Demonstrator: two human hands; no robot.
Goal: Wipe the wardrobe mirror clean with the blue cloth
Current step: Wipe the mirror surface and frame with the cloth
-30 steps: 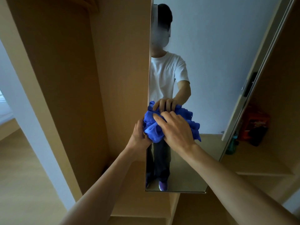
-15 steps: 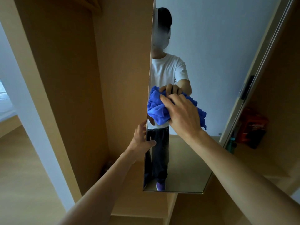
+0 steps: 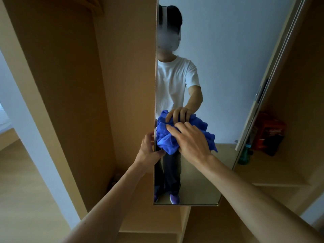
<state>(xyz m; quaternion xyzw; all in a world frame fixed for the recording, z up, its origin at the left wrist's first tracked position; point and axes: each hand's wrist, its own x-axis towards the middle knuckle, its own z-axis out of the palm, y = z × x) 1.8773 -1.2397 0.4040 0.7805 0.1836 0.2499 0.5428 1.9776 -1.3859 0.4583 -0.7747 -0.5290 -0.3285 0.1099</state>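
The tall wardrobe mirror [image 3: 219, 67] hangs on an open door and reflects a person in a white shirt. A bunched blue cloth [image 3: 166, 139] lies against the glass near its left edge, about mid-height. My right hand [image 3: 191, 141] covers the cloth and presses it to the mirror, fingers curved over the top of the bunch. My left hand [image 3: 148, 149] grips the mirror's left edge just below the cloth, thumb on the front, fingers behind the door.
A wooden wardrobe panel [image 3: 126, 85] stands left of the mirror. Right of it, a shelf [image 3: 263, 174] carries a red box [image 3: 268, 132] and a green bottle [image 3: 244, 155]. A pale sliding-door frame [image 3: 273, 67] runs along the mirror's right side.
My right hand swept the cloth up the glass and has now brought it back down to mid-height. My left hand has stayed on the mirror's edge.
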